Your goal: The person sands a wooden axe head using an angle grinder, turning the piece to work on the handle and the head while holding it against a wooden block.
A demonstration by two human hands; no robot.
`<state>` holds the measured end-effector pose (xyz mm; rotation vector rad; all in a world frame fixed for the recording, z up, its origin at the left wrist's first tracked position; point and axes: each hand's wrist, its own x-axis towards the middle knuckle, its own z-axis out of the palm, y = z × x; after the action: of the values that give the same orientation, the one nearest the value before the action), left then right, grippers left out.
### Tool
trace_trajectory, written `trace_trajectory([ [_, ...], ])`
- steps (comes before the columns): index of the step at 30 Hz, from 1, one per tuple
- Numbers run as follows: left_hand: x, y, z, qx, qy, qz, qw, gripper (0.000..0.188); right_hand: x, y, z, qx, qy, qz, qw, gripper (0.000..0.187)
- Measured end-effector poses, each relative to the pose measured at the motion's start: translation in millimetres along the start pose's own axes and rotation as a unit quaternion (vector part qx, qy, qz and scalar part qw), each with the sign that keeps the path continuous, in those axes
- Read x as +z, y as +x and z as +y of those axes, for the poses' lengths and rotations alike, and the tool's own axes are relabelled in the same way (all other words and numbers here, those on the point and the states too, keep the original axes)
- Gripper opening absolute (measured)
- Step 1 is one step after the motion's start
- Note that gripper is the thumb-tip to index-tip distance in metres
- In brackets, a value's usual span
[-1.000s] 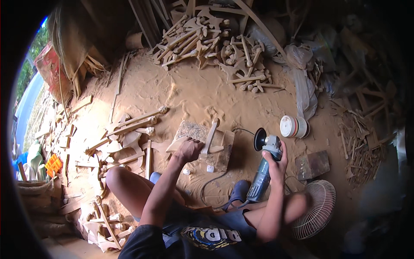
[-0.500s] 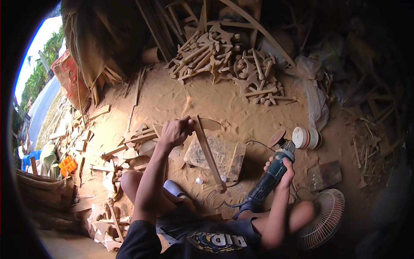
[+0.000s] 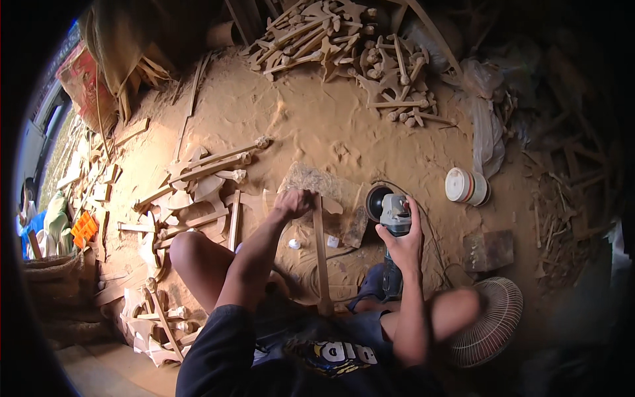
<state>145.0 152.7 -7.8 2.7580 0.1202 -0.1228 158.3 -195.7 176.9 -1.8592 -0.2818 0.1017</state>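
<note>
As the left hand [image 3: 294, 202] grips the bar [image 3: 320, 251] over the block [image 3: 302, 175], long axis running toward the shirt [image 3: 317, 370], the right hand [image 3: 403, 245] clasps the grinder [image 3: 395, 218], its body partly hidden, left fingertips unseen.

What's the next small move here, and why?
Probably steady the wooden piece against the block with the left hand before moving the angle grinder: the piece juts well past the block's near edge, and the grinder's black disc, apart from the wood, faces it while the right hand grips the tool.
</note>
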Motion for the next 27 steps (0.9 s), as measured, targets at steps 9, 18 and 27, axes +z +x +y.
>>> trace_trajectory([
  [9, 64.3, 5.0, 12.1, -0.003, -0.028, 0.037, 0.999, 0.024, 80.0, 25.2, 58.7, 0.012, -0.131, -0.101, 0.986, 0.084],
  [18, 63.7, 10.4, 15.6, 0.012, -0.044, 0.075, 0.996, 0.023, 115.7, 48.1, 34.7, 0.076, -0.343, -0.162, 0.922, 0.084],
  [27, 73.4, 2.7, 3.6, 0.076, -0.012, 0.204, 0.976, 0.019, 135.9, 60.4, 39.4, 0.084, -0.344, -0.177, 0.918, 0.084],
])
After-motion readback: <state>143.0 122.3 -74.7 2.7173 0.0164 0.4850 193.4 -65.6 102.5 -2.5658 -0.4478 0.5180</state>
